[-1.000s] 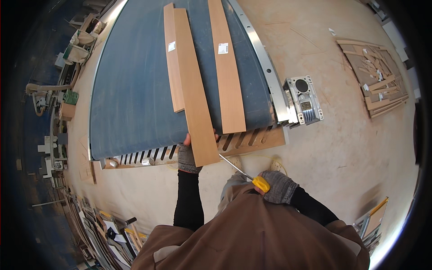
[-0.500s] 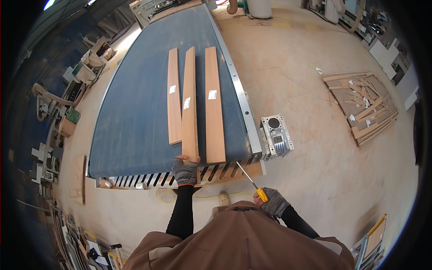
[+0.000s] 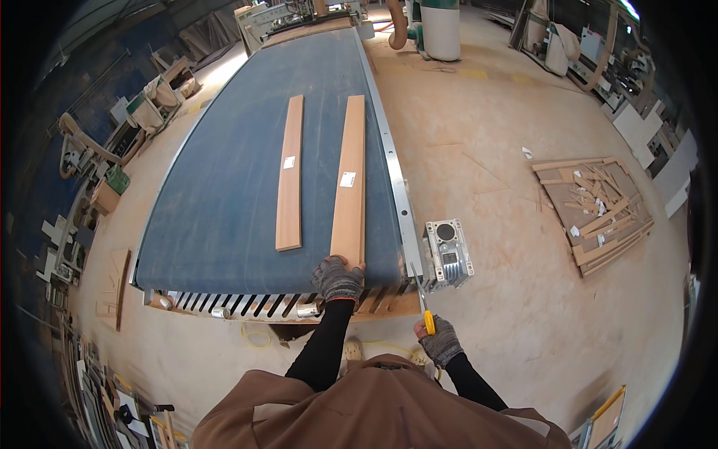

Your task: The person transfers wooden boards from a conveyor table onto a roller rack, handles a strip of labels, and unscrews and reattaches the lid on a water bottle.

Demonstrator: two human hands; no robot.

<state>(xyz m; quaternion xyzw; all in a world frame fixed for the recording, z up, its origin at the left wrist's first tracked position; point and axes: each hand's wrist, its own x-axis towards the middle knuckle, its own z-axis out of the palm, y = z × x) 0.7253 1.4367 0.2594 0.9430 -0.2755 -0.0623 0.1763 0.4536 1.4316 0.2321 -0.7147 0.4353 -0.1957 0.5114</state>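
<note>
My left hand (image 3: 339, 280), in a grey fingerless glove, is closed round the near end of a long wooden board (image 3: 348, 179) with a white label. This board is on the right part of the blue conveyor belt (image 3: 217, 202); I cannot tell whether another board is beneath it. A second labelled board (image 3: 289, 176) lies flat to its left, apart from it. In my right hand (image 3: 440, 338), also gloved, is a screwdriver (image 3: 429, 322) with a yellow handle. Its long metal shaft points up towards the belt's near right corner.
A slotted ledge (image 3: 262, 303) with cans on it runs along the belt's near end. A silver motor housing (image 3: 449, 253) juts out at the right corner. Further right, a flat panel (image 3: 553, 187) with wood offcuts lies on the floor. Machinery stands at the far end.
My left hand has carried the middle board rightwards, to where the right board lay. Only two boards show now instead of three. My right hand still holds the screwdriver, its shaft now more upright.
</note>
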